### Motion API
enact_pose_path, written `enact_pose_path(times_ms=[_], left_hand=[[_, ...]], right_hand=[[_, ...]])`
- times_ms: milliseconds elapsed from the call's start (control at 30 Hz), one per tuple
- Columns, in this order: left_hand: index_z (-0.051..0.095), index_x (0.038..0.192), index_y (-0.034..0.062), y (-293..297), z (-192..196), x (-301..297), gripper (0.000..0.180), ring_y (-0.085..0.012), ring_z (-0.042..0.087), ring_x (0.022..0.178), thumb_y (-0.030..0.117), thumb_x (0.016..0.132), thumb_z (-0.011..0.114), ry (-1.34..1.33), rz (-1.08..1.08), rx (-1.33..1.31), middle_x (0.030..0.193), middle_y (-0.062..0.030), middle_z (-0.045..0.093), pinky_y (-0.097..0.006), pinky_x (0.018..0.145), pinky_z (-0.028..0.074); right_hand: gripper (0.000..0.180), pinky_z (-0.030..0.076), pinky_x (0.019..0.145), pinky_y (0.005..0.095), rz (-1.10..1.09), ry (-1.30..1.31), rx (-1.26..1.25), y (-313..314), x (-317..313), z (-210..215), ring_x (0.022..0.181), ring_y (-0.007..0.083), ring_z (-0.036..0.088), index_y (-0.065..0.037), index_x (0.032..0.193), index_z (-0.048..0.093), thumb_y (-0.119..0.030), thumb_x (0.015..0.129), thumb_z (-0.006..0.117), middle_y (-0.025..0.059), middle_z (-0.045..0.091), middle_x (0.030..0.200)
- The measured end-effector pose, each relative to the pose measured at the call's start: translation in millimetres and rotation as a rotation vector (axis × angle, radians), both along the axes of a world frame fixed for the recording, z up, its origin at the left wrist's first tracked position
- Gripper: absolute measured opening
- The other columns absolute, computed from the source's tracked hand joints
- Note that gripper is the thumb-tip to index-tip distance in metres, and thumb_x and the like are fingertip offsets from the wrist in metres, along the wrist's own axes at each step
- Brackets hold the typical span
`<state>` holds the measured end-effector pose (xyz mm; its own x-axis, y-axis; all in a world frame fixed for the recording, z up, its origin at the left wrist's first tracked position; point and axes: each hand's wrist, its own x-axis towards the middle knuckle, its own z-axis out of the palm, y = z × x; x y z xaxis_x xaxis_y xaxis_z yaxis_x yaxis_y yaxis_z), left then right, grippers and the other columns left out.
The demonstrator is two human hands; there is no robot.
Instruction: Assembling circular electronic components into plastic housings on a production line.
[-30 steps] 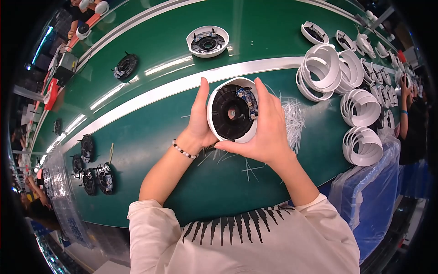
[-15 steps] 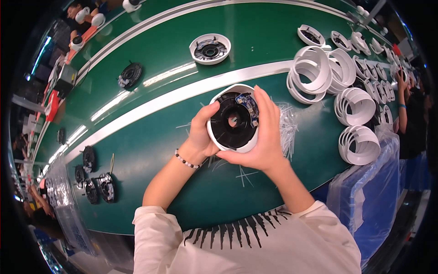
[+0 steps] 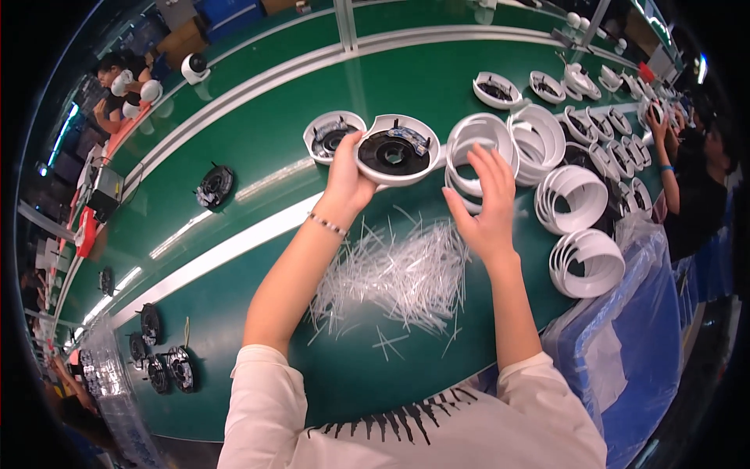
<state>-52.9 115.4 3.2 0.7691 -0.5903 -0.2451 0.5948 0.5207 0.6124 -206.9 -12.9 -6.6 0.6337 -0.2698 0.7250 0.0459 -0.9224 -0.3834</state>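
My left hand [image 3: 349,181] grips the left side of a white round housing [image 3: 375,162], thumb on its rim. A black disc with a centre hole and a blue circuit board sits inside the housing, its open face toward me. Off to the right of it, my right hand [image 3: 486,215] is empty, fingers spread, in front of a stack of white plastic rings [image 3: 482,123]. A similar white housing [image 3: 311,142] with a black inner part lies just beyond my left hand, partly covered by it. Below both hands, a loose pile of thin clear strips [image 3: 398,273] covers the green tabletop.
More white ring stacks [image 3: 598,195] and filled housings [image 3: 497,91] line the right. Black round parts [image 3: 181,367] lie at the left, another black part [image 3: 215,186] farther off. A plastic-covered blue bin [image 3: 633,344] stands at the lower right. Co-workers sit at both sides.
The housing has moved away from me and slightly up in view, now in my left hand alone. My right hand has let go and shifted right, uncovering the strip pile.
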Motion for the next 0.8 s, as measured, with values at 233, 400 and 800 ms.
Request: enact_pose_path(times_ms=[233,400,800], left_hand=[[0.045,0.096,0.0043,-117,-59,75,0.023,-0.0231,0.055,0.083,0.025,0.088,0.042,-0.141,0.019,-0.022,0.089,-0.0112,0.054,-0.039,0.072,0.046],[0.036,0.116,-0.0045,-160,-75,77,0.054,-0.0381,0.049,0.101,0.033,0.081,0.052,-0.466,0.291,0.765,0.108,-0.0265,0.050,-0.041,0.083,0.041],[0.053,0.102,0.0054,145,-47,176,0.036,-0.0313,0.031,0.118,0.019,0.069,0.058,-1.266,0.574,2.132,0.122,-0.0120,0.040,-0.052,0.084,0.037]], right_hand=[[0.016,0.023,0.097,0.0497,-0.076,0.111,-0.026,-19,0,-45,0.093,0.0251,0.053,-0.007,0.085,0.059,-0.010,0.070,0.061,0.0041,0.061,0.088],[0.010,0.028,0.095,0.0448,-0.071,0.044,-0.034,-29,-5,-42,0.082,0.0219,0.058,-0.006,0.079,0.060,-0.004,0.069,0.061,0.0054,0.062,0.082],[0.012,0.048,0.067,0.0391,0.416,-0.117,-0.148,69,-35,22,0.069,0.0305,0.058,0.001,0.079,0.058,0.003,0.068,0.054,0.0131,0.060,0.078]])
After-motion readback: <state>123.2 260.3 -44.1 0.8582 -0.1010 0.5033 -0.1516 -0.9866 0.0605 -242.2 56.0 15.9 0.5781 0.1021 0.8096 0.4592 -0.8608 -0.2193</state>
